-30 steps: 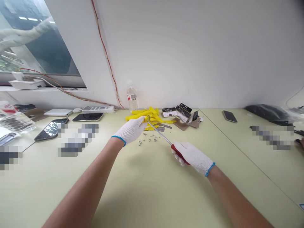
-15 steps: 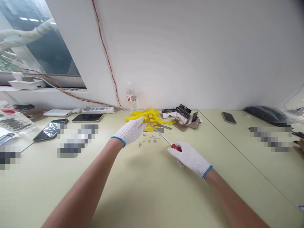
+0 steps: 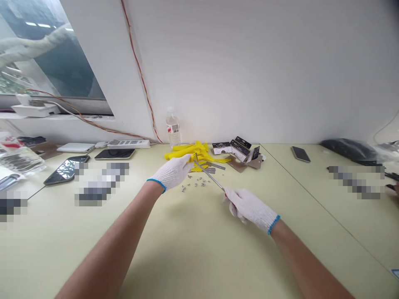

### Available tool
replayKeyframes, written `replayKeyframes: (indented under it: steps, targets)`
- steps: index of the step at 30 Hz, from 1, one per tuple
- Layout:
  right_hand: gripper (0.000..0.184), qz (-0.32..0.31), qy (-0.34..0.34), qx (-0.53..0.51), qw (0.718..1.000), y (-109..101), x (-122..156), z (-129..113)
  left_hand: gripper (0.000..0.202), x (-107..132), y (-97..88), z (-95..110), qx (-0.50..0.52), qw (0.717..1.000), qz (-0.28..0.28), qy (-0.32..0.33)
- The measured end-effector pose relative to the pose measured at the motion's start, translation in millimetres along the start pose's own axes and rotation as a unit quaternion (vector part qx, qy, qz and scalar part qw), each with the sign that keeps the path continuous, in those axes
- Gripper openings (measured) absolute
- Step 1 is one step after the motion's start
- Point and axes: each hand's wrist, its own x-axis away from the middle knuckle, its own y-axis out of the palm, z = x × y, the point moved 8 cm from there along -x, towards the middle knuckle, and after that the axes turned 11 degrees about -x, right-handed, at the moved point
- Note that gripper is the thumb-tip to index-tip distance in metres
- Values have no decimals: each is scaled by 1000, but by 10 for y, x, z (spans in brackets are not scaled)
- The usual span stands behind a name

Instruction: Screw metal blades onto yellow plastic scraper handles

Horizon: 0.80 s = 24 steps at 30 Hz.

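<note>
white knitted gloves with blue cuffs cover both hands. the fingers of the left hand are closed around a yellow tool, mostly hidden by the glove; a thin metal edge stands up just past the fingertips. the right hand has its fingers wrapped around the red handle of a screwdriver, only a bit of red showing beside the thumb. its bare metal shaft runs from those fingers up and leftward to the tool at the left fingertips; whether the tip sits in a screw is too small to tell.

just beyond the left fingers lies a heap of yellow plastic handles, with flat metal blades to the right of the fingertips. loose screws are scattered on the pale table, nearer than the left fingertips and left of the right fingers. behind the left fingers, past the heap, a clear water bottle stands upright by the wall. beyond the right fingers are black-and-white packaging cards in a loose pile. well left of the left fingers lies a dark-screened phone, with a white power strip just behind it.
</note>
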Motion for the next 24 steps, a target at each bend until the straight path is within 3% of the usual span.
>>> replayKeyframes:
  steps: [4, 9, 14, 19, 21, 24]
  targets:
    - [55, -28, -33, -27, 999, 18, 31, -69, 18, 12, -45, 29, -6, 1000, -2, -6]
    - [51, 14, -37, -3, 999, -64, -13, -20, 21, 19, -63, 52, -7, 1000, -7, -4]
    - [51, -31, -45, -36, 998, 30, 1, -55, 20, 3, -30, 16, -3, 1000, 0, 4]
    - [43, 63, -30, 31, 997, -81, -81, -25, 20, -9, 5, -11, -8, 1000, 11, 12]
    - [44, 48, -22, 21, 998, -53, -60, -19, 20, -13, 17, -12, -2, 1000, 14, 11]
    - [43, -26, -18, -39, 999, 49, 47, -63, 19, -11, 12, 2, -4, 1000, 15, 11]
